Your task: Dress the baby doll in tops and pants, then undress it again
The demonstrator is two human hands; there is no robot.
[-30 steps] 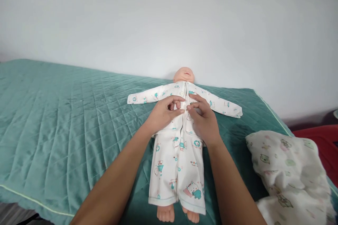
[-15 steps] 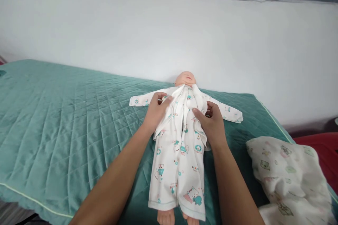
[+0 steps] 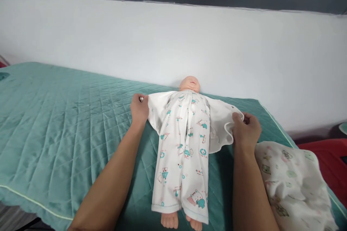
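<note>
A baby doll point(image 3: 190, 83) lies on its back on a teal quilted bed point(image 3: 54, 115), head toward the white wall, bare feet near the front edge. It wears white printed pants point(image 3: 180, 162). A white printed jacket point(image 3: 221, 124) lies spread open to both sides of its body. My left hand point(image 3: 139, 110) is closed on the jacket's left edge. My right hand point(image 3: 246, 131) is closed on the jacket's right edge, bunching the cloth.
A crumpled white printed cloth point(image 3: 295, 184) lies on the bed at the right, just beside my right forearm. A red object point(image 3: 330, 158) sits beyond the bed's right edge. The white wall point(image 3: 173, 43) runs along the far side.
Both hands moved apart from the doll's chest, pulling the jacket's two front halves open and out to the sides. The sleeves are now covered by the spread cloth.
</note>
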